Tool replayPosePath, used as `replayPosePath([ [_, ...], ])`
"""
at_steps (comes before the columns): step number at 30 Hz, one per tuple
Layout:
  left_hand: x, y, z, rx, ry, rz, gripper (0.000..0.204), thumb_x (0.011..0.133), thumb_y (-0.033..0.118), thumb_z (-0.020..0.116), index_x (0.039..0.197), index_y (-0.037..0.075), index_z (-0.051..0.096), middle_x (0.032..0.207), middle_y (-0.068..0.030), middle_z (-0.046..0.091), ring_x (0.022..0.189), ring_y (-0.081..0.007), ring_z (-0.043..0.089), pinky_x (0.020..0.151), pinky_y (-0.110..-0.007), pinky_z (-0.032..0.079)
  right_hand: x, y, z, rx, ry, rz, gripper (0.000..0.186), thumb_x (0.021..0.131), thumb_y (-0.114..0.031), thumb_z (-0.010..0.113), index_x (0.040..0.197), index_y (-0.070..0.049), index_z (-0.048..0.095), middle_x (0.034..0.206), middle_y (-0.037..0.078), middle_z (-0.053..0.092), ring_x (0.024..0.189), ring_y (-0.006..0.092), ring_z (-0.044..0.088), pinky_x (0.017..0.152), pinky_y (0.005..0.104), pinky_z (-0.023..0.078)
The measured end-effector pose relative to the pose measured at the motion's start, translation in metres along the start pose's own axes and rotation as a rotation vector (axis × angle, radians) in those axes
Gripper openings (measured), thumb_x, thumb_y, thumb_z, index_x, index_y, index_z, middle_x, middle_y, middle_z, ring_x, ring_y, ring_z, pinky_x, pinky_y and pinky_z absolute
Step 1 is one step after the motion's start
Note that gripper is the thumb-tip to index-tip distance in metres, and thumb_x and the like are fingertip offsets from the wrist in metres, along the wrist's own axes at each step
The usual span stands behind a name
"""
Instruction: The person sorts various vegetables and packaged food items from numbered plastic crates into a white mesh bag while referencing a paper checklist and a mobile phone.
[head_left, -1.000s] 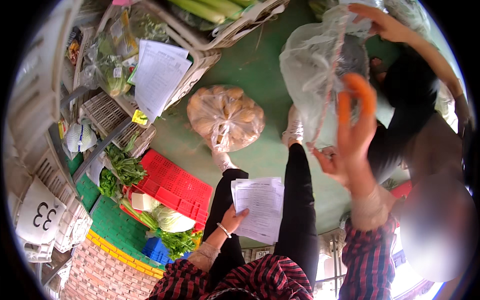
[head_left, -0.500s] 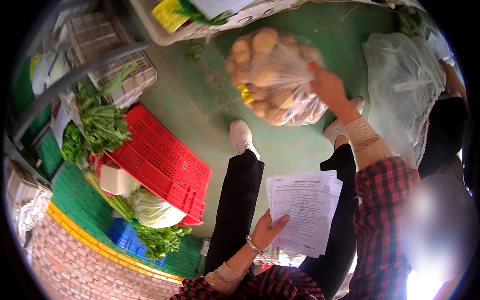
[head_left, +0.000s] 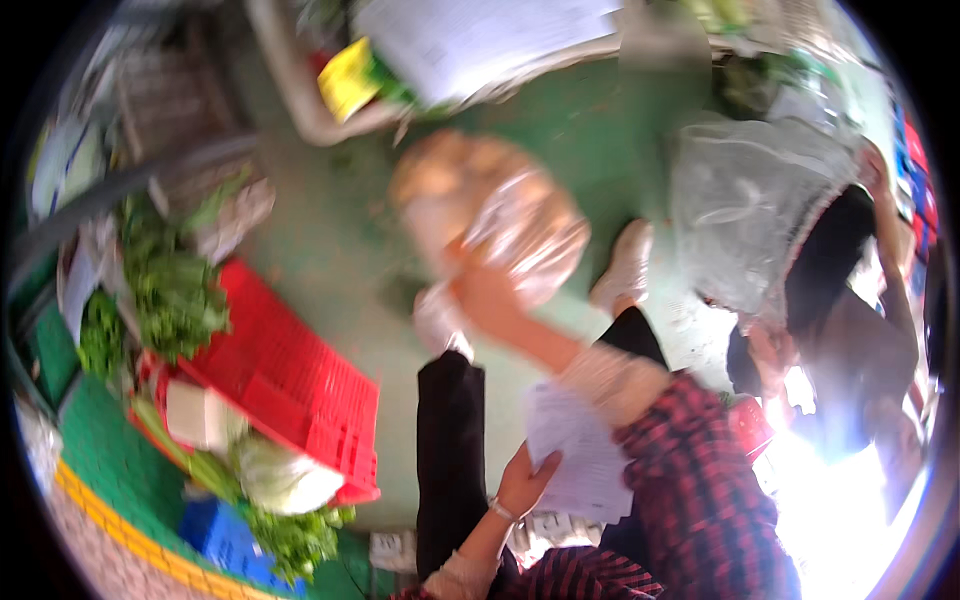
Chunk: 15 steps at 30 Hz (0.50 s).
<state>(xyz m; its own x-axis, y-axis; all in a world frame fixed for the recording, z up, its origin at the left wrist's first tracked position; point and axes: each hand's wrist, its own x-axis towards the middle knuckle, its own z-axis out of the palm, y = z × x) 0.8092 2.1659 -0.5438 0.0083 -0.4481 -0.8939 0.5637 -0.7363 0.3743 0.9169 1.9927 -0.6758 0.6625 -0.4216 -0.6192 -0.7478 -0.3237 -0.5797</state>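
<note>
Although the whole view is blurred by motion, the green painted floor fills most of it, seen from above. On the person's left, a red slatted plastic crate lies tilted on the floor, with bunches of leafy green vegetables just beside its upper end and a pale round cabbage touching its lower edge. On the far right, a large cloudy plastic sack hangs in the grip of another person in dark clothing. At the centre, a clear plastic bag of round tan potatoes is raised off the floor, above the person's 2 pale shoes. The right hand, on an arm in a red plaid sleeve, grips this bag from below; its fingers are closed into the plastic, though blur hides their exact hold. Lower down, a white printed paper sheet rests against the person's black trousers. The left hand pinches the sheet's lower left edge, thumb on top.
</note>
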Motion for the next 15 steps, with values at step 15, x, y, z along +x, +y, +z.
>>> replayPosePath([
  [15,0.089,0.092,-0.013,0.579,0.231,0.306,0.027,0.082,0.012,0.055,0.106,-0.001,0.056,0.103,-0.0156,0.059,0.098,-0.0264,0.055,0.085,-0.034,0.041,0.048,0.041,-0.274,0.700,0.317,-0.124,0.045,0.076,-0.031,0.064,0.107,-0.002,0.050,0.086,0.018,0.060,0.078,0.0332,0.059,0.067,0.0407,0.047],
])
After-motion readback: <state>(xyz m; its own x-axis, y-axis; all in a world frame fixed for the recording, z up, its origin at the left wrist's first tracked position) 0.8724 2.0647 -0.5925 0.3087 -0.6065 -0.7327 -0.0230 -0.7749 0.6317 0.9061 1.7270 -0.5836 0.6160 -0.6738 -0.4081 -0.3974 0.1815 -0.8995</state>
